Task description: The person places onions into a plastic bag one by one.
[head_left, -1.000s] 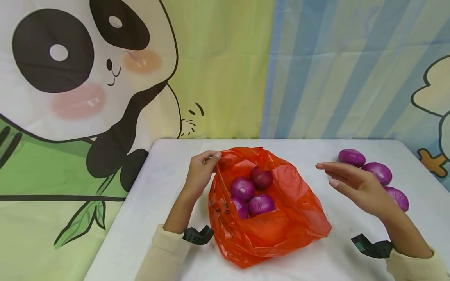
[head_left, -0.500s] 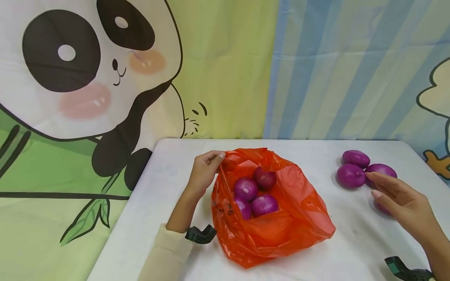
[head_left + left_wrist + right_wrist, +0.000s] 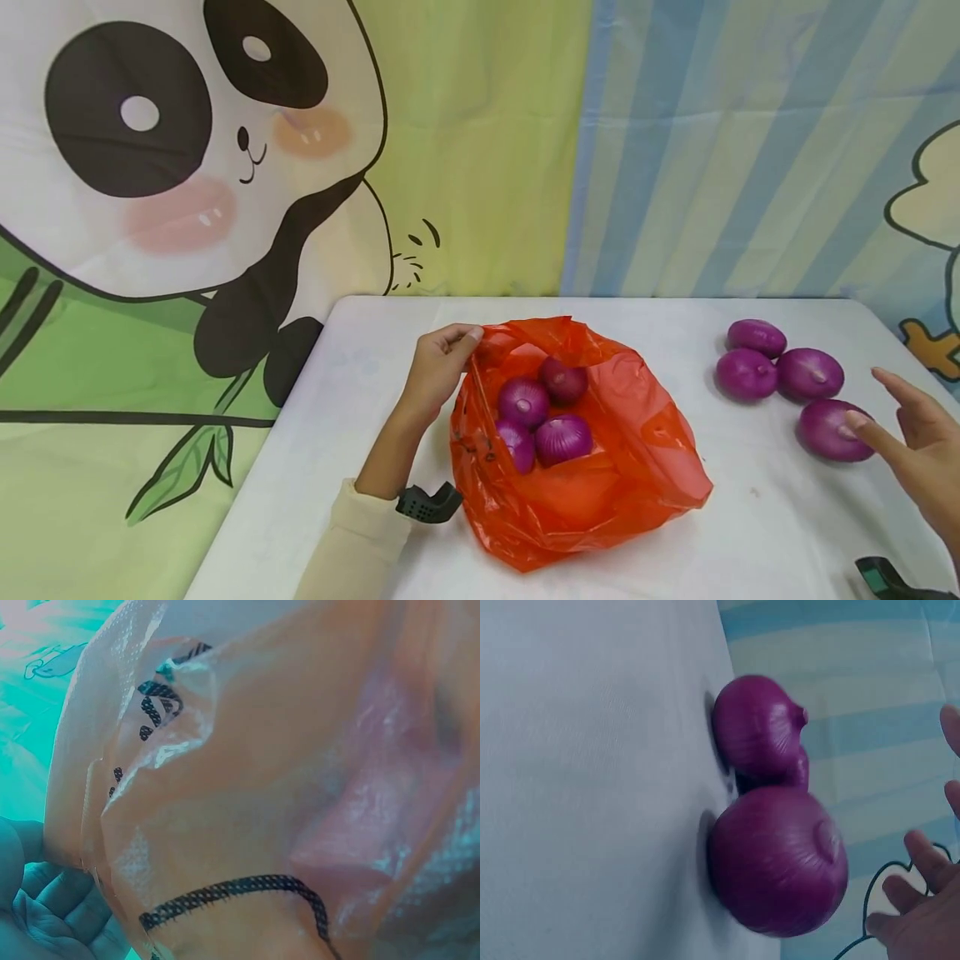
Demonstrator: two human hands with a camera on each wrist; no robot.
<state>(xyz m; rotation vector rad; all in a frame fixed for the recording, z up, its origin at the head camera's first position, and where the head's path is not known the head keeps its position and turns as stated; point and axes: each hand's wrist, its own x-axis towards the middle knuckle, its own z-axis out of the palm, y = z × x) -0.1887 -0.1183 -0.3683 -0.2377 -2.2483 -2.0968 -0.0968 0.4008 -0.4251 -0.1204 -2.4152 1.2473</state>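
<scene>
Left hand (image 3: 437, 371) pinches a bag (image 3: 615, 508), right hand (image 3: 924, 442) spread empty, seemingly beside an onion (image 3: 825, 431).

White table (image 3: 750, 533), red bag (image 3: 585, 500), four onions (image 3: 810, 373)

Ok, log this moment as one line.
left hand: pinches red bag; right hand: by nearest onion, not gripping; inside bag: four onions visible; on table: four loose onions

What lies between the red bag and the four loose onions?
Only white tabletop: the head view shows no object between the red bag and the loose onions.
</scene>
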